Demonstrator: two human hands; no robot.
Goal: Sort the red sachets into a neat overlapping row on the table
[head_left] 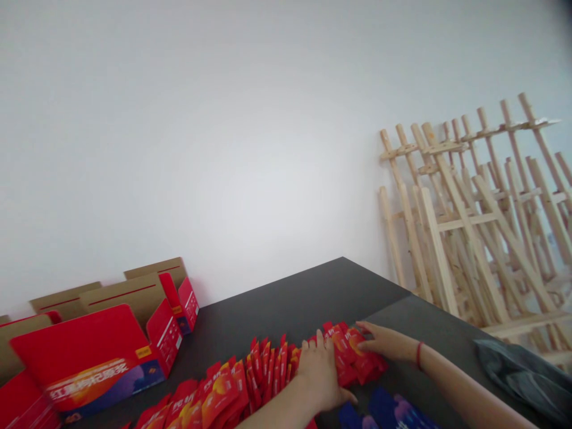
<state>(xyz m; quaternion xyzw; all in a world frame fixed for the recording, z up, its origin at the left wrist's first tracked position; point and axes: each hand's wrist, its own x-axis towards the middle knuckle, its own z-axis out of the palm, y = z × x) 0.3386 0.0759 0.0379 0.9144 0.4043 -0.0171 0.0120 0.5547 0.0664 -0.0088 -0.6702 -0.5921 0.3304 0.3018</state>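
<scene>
A long row of red sachets point(218, 393) with orange print stands and leans across the dark table. My left hand point(317, 369) lies on the row with its fingers spread, the thumb pointing to the right. At the row's right end, my right hand point(388, 342) touches a bunch of red sachets point(351, 351), its thumb and fingers apart. A red band circles the right wrist. Below the hands, near the bottom edge, lie dark blue sachets point(391, 411), partly cut off by the frame.
Open red cardboard boxes point(102, 351) with brown insides stand on the left of the dark table point(290, 304). Wooden easels point(465, 220) lean against the white wall point(232, 149) on the right. A dark, shiny plastic bag point(522, 375) sits at the table's right edge.
</scene>
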